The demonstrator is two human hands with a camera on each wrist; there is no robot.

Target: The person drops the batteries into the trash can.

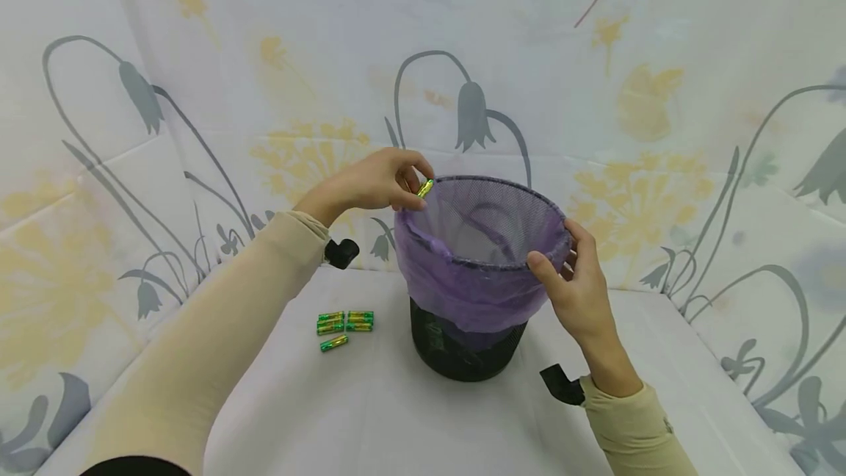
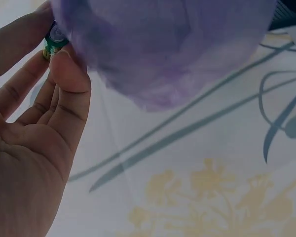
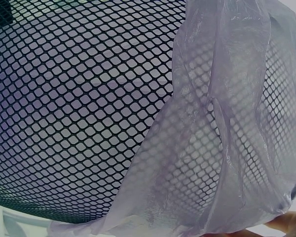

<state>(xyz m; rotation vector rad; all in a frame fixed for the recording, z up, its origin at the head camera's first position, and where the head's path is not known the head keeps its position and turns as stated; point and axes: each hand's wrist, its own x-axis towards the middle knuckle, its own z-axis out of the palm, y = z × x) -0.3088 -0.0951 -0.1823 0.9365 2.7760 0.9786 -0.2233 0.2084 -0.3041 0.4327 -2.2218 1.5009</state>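
a: where's the batt (image 1: 427,186) rn?
b: at the left rim of the bin (image 1: 465,362), pinched btwn thumb & fingertips of the l hand (image 1: 377,178). can't tell if it touches the rim.
a: why a pinch?
b: it's small, so tips prob give the best control. one end shows in the l wrist view.
a: & the r hand (image 1: 581,296)?
b: grasping the rim on the right, prob to steady the bin & maybe stop the bag (image 1: 463,300) slipping.
a: how's the bag sit?
b: thin, purple, folded over the rim & hanging partway down outside, prob so it stays put.
a: other batts (image 1: 345,323)?
b: on the table (image 1: 297,406), left of the bin: a cluster + one apart, nearer. prob there for easy l hand reach.
a: behind?
b: flowery cloth (image 1: 330,42).
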